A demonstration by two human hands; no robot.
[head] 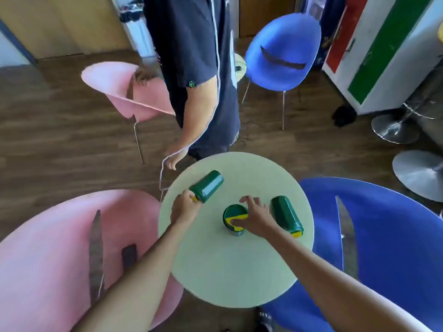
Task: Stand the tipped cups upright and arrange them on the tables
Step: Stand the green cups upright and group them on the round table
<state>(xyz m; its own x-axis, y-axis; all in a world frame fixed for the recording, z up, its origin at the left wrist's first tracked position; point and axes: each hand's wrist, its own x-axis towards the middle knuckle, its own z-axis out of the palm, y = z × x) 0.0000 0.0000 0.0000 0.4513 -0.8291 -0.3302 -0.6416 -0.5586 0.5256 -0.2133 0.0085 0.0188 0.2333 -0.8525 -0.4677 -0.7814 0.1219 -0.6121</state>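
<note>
Wood floor; second person in dark clothing standing past the far edge of the table. Pink chair at near left, blue chair at near right, one more of each colour farther back. Round pale green table between the near chairs, carrying three green cups with yellow rims. Left cup lies tipped near the table's left edge, mouth toward the camera; left hand closed on its rim end. Right cup lies tipped, mouth toward the camera, not held. Middle cup stands upright; right hand grips its rim, thumb inside, other fingers spread.
</note>
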